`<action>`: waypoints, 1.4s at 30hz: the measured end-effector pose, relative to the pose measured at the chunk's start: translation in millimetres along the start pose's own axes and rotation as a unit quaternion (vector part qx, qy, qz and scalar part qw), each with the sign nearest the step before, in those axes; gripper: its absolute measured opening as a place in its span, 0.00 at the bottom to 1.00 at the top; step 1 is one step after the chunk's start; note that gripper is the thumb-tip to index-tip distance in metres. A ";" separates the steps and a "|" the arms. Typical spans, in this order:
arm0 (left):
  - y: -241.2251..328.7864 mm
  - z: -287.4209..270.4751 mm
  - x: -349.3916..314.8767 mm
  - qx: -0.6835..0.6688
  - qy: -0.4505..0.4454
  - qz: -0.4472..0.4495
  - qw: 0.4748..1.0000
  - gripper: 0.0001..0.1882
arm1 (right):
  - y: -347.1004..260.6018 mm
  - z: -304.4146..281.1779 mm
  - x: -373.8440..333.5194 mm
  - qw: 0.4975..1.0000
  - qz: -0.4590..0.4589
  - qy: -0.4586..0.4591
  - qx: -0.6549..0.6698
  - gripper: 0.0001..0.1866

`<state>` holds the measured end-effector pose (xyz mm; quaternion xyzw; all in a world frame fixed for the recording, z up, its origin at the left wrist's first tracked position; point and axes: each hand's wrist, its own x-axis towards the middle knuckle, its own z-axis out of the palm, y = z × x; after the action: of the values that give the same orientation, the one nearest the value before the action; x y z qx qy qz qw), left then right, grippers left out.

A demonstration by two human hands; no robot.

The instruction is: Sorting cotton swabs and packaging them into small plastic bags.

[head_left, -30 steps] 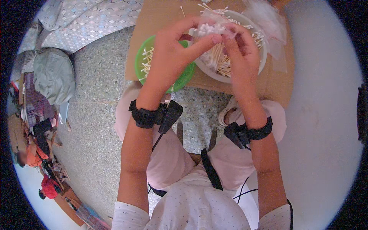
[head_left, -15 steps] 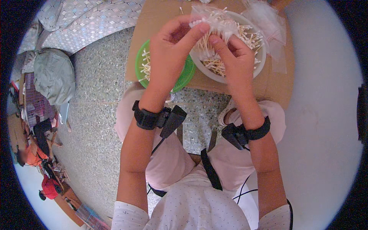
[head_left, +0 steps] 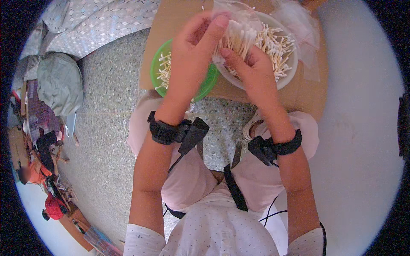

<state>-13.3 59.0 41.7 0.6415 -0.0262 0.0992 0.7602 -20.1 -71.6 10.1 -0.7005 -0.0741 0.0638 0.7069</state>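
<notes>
Left hand (head_left: pixel 192 55): fingers pinching a bundle of cotton swabs (head_left: pixel 235 38) from the left.
Right hand (head_left: pixel 252 70): fingers clamping the same bundle.
Bundle: hanging over the white bowl (head_left: pixel 290 72), beside the green bowl (head_left: pixel 156 81).

Home floor workspace; speckled terrazzo floor (head_left: pixel 106 128), low cardboard table (head_left: pixel 171 25), bundled cloth (head_left: pixel 60 81)
</notes>
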 end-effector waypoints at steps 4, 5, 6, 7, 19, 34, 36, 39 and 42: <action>0.1 -6.5 3.3 0.023 -0.019 -0.009 1.000 0.11 | -1.2 -4.9 -0.2 0.999 0.022 -0.004 -0.032 0.19; 1.6 -11.2 4.0 0.051 -0.025 -0.010 0.998 0.11 | -1.0 -4.3 0.1 1.000 0.009 -0.013 -0.022 0.19; 2.9 -14.3 4.3 0.078 -0.031 -0.012 0.996 0.11 | -0.9 -3.5 0.6 1.000 0.009 -0.013 -0.022 0.19; 3.0 -15.1 4.1 0.078 -0.030 -0.012 0.996 0.11 | -0.6 -2.6 1.0 1.000 0.002 -0.016 0.004 0.18; 0.6 -12.9 3.6 0.093 -0.044 0.000 0.995 0.16 | 0.8 -7.0 3.5 0.999 0.014 0.023 -0.029 0.17; -9.7 -8.3 3.9 0.043 0.049 -0.003 0.998 0.14 | 0.0 -2.4 3.0 0.991 0.023 0.064 0.114 0.17; -10.9 -25.7 17.1 0.401 -0.032 0.273 0.874 0.14 | -5.6 -2.9 3.1 0.994 0.035 0.062 0.088 0.17; -5.8 -8.7 3.7 0.072 0.007 0.052 0.996 0.17 | -6.3 -9.0 4.8 0.997 0.030 0.046 0.047 0.16; -3.9 -4.8 0.0 -0.010 0.048 -0.036 0.998 0.17 | -6.7 -8.7 4.6 0.997 0.036 0.017 0.059 0.18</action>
<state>-13.0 63.1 37.0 0.6286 0.0325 0.1018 0.7704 -14.1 -79.4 16.9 -0.6611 -0.0333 0.0816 0.7451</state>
